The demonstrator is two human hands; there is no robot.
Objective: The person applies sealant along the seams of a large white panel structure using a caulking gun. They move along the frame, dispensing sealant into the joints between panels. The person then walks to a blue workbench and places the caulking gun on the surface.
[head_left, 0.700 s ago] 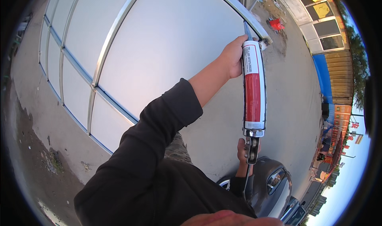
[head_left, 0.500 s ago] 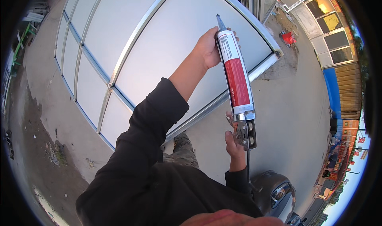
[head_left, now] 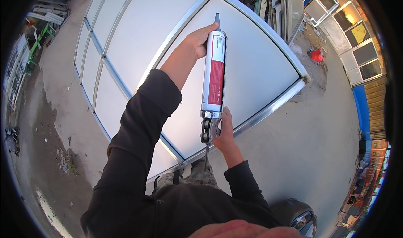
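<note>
A caulking gun (head_left: 209, 131) loaded with a white and red sealant tube (head_left: 216, 76) is held nearly upright in the picture, its grey nozzle (head_left: 217, 22) pointing away from me. My left hand (head_left: 201, 40) is closed around the tube's front end, just below the nozzle; some of its fingers are hidden behind the tube. At the rear, my right hand (head_left: 225, 131) grips the gun by its handle, which is partly hidden. Beyond and beneath the gun lies a large white panel (head_left: 256, 53) in a silver metal frame (head_left: 268, 106).
Leaning metal profiles (head_left: 275, 15) stand past the panel's far edge. A red object (head_left: 317, 55) lies on the ground at the right, near framed windows (head_left: 361, 45). A dark vehicle (head_left: 296, 213), partly in view, is at my lower right. Green racks (head_left: 40, 45) stand far left.
The caulking gun has moved left, over the panel, and turned so its nozzle points more straight ahead. Both hands moved with it, and my view has shifted slightly.
</note>
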